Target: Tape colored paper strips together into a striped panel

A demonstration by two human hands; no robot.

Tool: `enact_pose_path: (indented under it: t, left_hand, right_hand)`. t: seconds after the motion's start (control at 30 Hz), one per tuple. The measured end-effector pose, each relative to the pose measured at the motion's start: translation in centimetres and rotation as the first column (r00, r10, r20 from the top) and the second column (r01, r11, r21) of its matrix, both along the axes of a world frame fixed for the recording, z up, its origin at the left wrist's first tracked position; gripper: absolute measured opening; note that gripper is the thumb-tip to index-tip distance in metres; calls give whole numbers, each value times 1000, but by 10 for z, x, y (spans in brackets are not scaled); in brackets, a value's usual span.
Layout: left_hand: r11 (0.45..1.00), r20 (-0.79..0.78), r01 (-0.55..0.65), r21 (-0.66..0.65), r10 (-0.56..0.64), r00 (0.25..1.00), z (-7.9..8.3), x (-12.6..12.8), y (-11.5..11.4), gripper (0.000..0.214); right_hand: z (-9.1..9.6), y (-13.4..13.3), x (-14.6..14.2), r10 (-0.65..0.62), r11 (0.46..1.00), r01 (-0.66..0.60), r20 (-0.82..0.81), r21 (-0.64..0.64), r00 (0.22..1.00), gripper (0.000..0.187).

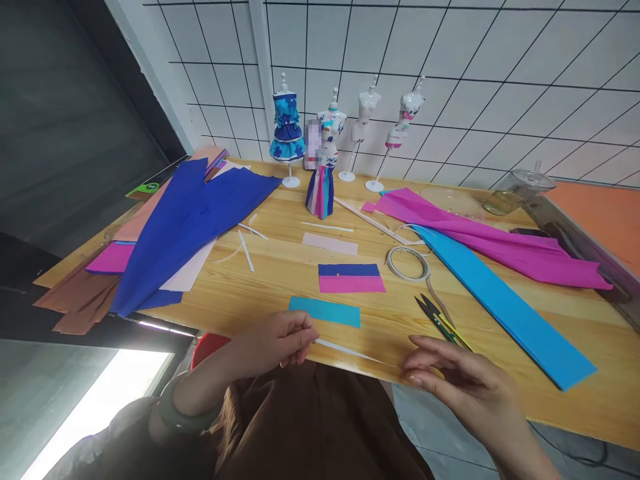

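Note:
My left hand is closed in a pinch on one end of a thin white strip at the near edge of the wooden table. My right hand hovers at the strip's other end, fingers curled loosely apart, holding nothing I can see. Just beyond the left hand lies a small teal paper rectangle. Behind it sits a piece that is dark blue above and pink below. Small black snips with yellow-green handles lie close to my right hand.
A roll of white tape lies mid-table. Long blue and magenta crepe sheets spread right, dark blue sheets left. Several small dress mannequins stand at the back by the gridded wall. A clear lidded cup is far right.

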State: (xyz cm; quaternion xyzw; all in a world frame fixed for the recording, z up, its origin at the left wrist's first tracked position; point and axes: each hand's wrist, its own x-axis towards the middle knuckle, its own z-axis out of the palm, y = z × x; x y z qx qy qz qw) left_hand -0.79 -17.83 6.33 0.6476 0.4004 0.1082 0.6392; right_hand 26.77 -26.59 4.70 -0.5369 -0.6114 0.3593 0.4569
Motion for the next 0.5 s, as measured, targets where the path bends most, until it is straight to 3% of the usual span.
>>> enact_pose_path:
  t: [0.23, 0.37, 0.5]
  left_hand:
    - [959, -130, -30, 283, 69, 989, 21, -8, 1, 32]
    - [862, -177, -9, 507, 114, 978, 20, -8, -4, 28]
    - [752, -180, 24, 659, 126, 976, 16, -10, -10, 24]
  right_hand:
    - [-12, 1, 3, -120, 985, 102, -128, -136, 985, 29]
    - [-18, 11, -1, -256, 945, 233, -78, -230, 963, 28]
    - [-18, 17, -15, -211, 895, 102, -211, -435, 954, 37]
